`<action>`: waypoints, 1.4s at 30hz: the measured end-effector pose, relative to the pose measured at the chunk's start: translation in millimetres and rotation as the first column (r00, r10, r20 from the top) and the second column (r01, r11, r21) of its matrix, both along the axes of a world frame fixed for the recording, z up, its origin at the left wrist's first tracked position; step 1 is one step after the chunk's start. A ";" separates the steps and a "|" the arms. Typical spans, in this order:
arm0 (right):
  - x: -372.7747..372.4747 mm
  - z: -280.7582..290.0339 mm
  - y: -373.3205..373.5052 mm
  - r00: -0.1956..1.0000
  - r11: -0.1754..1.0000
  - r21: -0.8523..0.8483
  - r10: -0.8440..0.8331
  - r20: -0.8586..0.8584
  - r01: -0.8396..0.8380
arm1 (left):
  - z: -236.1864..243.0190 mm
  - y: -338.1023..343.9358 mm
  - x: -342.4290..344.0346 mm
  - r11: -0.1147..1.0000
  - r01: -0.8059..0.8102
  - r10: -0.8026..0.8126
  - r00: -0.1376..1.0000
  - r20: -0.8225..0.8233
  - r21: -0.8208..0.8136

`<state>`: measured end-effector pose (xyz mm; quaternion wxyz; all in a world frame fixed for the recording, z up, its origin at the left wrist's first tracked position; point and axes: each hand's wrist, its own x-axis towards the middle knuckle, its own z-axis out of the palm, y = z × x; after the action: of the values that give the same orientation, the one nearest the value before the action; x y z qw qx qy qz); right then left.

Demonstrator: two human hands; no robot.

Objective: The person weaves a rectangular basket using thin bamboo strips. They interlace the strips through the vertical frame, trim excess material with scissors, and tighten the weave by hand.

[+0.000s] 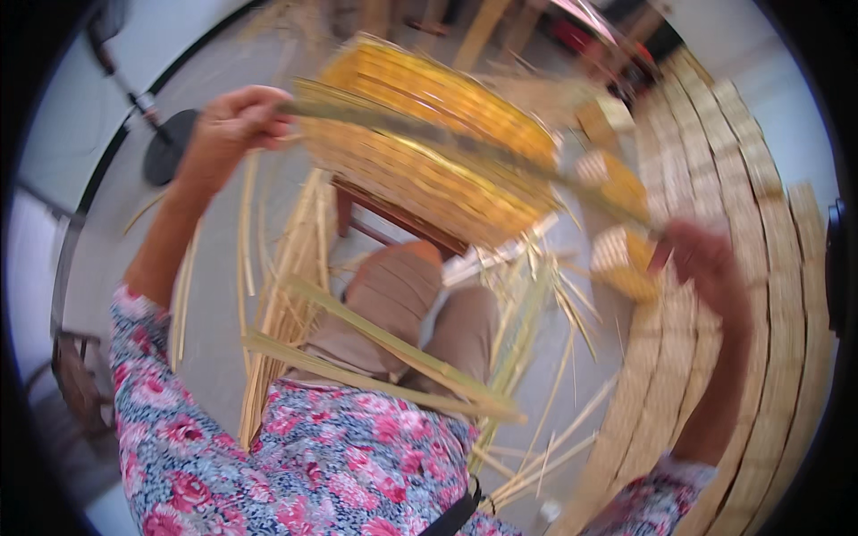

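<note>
A long, flat greenish-brown bamboo strip [465,143] is stretched between my hands, blurred by motion. My left hand [239,121] pinches one end, up at the left. The other end reaches my right hand [704,261], lower on the right, with its fingers closed and smeared. Beneath the strip is a yellow woven rectangular basket [420,174], its near wall facing me and part of its rim hidden by the strip. A dark brown wooden stool [402,219] stands under the basket. Two more pale green bamboo strips [384,344] lie across my lap.
Long split strips [290,259] lie in a bundle by my left leg. Loose strips [536,447] scatter the floor on my right. Rows of stacked woven pieces [715,170] line the right side, with small yellow woven baskets [621,259] beside them. A round dark stand base [170,147] sits at left.
</note>
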<state>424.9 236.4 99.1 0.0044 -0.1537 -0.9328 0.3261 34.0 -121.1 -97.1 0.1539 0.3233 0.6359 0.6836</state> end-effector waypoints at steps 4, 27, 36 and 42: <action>-6.9 -104.8 -9.2 0.983 0.975 -0.169 -0.122 0.140 0.145 | -3.2 6.6 -6.4 0.996 0.061 -0.066 0.996 -0.064 -0.071; -39.8 -124.0 -21.3 0.996 0.992 -0.095 -0.086 -0.004 0.085 | 2.8 20.4 -51.9 0.998 -0.056 0.055 0.934 -0.354 0.008; -16.3 -126.6 15.7 0.986 0.945 -0.282 -0.161 0.048 0.168 | -10.5 54.5 -65.7 0.998 -0.034 0.057 0.872 -0.486 0.055; -29.8 -111.8 37.4 0.998 0.971 -0.240 0.019 0.063 -0.003 | -2.8 26.9 -68.0 0.992 -0.117 0.125 0.871 -0.475 0.048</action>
<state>395.1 273.8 -12.7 -0.0463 -0.1584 -0.8869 0.4314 -34.0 -94.2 -99.9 -0.0535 0.4427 0.6672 0.5967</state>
